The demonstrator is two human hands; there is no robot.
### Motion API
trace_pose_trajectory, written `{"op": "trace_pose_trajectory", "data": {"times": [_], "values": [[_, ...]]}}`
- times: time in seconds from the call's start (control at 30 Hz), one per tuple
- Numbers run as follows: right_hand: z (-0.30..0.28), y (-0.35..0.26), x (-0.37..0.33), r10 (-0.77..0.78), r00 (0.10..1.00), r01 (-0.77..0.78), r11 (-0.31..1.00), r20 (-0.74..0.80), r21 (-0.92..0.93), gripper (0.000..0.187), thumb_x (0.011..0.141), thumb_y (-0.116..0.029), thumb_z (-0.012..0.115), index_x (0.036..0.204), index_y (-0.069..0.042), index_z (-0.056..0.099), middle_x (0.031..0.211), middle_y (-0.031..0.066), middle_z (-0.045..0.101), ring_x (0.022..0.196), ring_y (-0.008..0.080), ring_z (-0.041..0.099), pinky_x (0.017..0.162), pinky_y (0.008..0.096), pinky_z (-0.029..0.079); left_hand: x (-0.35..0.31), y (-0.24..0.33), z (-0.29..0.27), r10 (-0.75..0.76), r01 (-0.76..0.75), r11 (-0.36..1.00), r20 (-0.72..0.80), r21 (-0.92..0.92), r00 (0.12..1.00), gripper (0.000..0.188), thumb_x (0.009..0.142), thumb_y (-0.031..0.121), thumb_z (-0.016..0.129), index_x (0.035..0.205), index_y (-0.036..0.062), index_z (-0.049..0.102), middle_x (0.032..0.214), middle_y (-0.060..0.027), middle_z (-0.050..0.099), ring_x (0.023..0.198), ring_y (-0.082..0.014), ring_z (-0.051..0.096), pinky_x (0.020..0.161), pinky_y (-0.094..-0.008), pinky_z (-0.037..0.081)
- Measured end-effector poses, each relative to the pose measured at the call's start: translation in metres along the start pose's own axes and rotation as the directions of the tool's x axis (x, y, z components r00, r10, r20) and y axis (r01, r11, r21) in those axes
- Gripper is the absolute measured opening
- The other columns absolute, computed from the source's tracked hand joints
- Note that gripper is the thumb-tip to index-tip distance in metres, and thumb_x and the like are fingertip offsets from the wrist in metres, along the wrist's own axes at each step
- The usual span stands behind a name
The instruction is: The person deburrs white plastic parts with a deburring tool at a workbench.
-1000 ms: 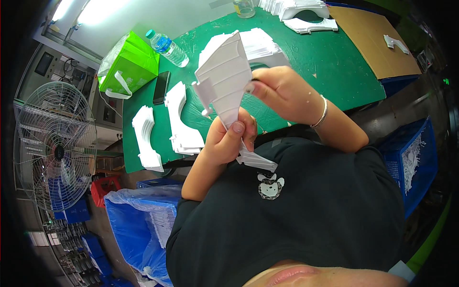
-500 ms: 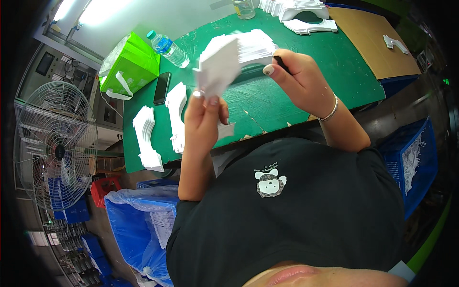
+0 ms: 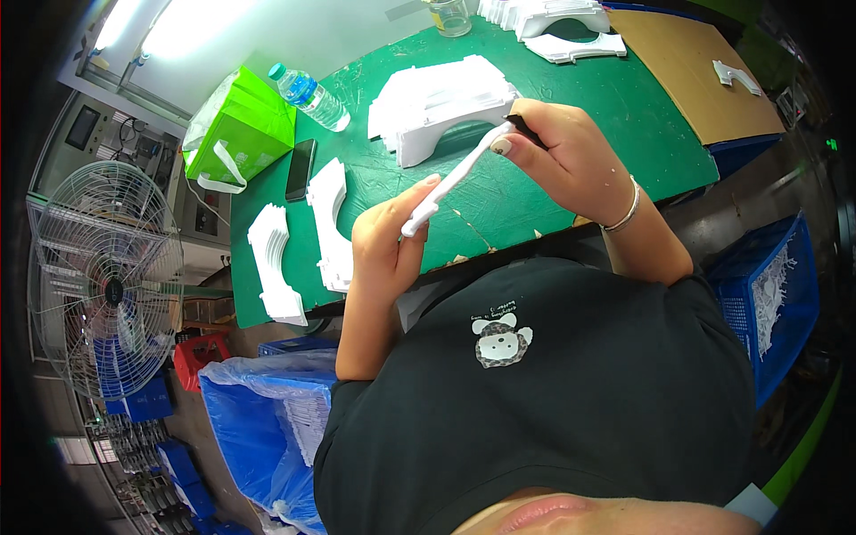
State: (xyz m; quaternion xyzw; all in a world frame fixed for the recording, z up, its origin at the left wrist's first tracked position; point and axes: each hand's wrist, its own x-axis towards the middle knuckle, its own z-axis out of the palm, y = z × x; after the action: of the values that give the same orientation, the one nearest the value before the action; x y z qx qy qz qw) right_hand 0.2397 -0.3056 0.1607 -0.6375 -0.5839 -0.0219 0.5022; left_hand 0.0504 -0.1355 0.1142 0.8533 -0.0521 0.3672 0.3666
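Observation:
My left hand (image 3: 385,236) pinches one end of a white plastic part (image 3: 455,181), seen nearly edge-on and slanting up to the right above the table. In my right hand (image 3: 575,165), thumb and fingers close on a small black-handled tool (image 3: 528,131), which is right at the part's upper end. The tool's working tip is hidden. Behind the held part, a stack of white arched plastic parts (image 3: 437,94) stands on the green table (image 3: 526,205). Two smaller groups of curved white parts, one outer (image 3: 272,254) and one inner (image 3: 330,218), lie left of my left hand.
A phone (image 3: 301,169), a water bottle (image 3: 312,98) and a green bag (image 3: 241,129) occupy the table's left. More white parts (image 3: 575,48) and a glass jar (image 3: 450,18) sit at the back. Blue crates, one lined (image 3: 236,437) and one right (image 3: 780,303), flank me. A fan (image 3: 111,285) stands left.
The white part has turned from showing its broad face to nearly edge-on, and its upper end now meets my right hand. The loose piece near my left hand is no longer visible.

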Motion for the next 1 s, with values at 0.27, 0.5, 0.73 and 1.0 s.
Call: {"op": "trace_pose_trajectory", "data": {"times": [0.27,0.5,0.73,1.0], "values": [[-0.005,-0.005,-0.001,-0.002,0.999,0.003,1.000,0.042,-0.025,0.047,0.095,-0.037,0.061,0.068,0.000,0.047,0.059,0.0169,0.045,0.054,0.0321,0.044,0.052,0.0392,0.037,0.001,0.000,-0.004,0.158,-0.162,0.972,0.036,0.172,0.987,0.038,0.081,0.002,0.057,0.118,-0.0038,0.064,0.079,-0.0121,0.068,0.060,-0.0249,0.062,0.057,-0.0324,0.048],[-0.007,0.002,-0.002,-0.070,0.986,0.080,0.995,0.149,-0.063,0.042,0.095,-0.031,0.062,0.071,0.000,0.047,0.061,0.0135,0.042,0.053,0.0242,0.039,0.050,0.0357,0.034,0.001,-0.005,-0.008,0.248,-0.249,0.936,0.033,0.248,0.968,0.039,0.080,0.004,0.058,0.118,-0.0031,0.064,0.074,-0.0100,0.066,0.057,-0.0234,0.060,0.054,-0.0330,0.046],[-0.006,-0.002,-0.005,-0.025,0.988,0.023,1.000,0.151,0.012,0.043,0.096,-0.031,0.059,0.069,0.000,0.046,0.059,0.0120,0.041,0.053,0.0233,0.039,0.052,0.0357,0.035,0.003,-0.006,-0.006,0.289,-0.282,0.926,0.009,0.252,0.957,0.039,0.080,0.005,0.059,0.118,-0.0021,0.065,0.069,-0.0087,0.062,0.052,-0.0229,0.056,0.052,-0.0337,0.043],[-0.010,0.000,-0.007,0.161,0.986,-0.162,0.915,0.036,0.368,0.044,0.090,-0.035,0.068,0.070,0.001,0.050,0.057,0.0105,0.043,0.052,0.0188,0.037,0.050,0.0327,0.034,-0.003,-0.010,-0.010,0.281,-0.270,0.926,-0.006,0.264,0.960,0.035,0.084,0.007,0.058,0.118,-0.0015,0.065,0.073,-0.0103,0.065,0.056,-0.0246,0.059,0.054,-0.0340,0.045]]}}
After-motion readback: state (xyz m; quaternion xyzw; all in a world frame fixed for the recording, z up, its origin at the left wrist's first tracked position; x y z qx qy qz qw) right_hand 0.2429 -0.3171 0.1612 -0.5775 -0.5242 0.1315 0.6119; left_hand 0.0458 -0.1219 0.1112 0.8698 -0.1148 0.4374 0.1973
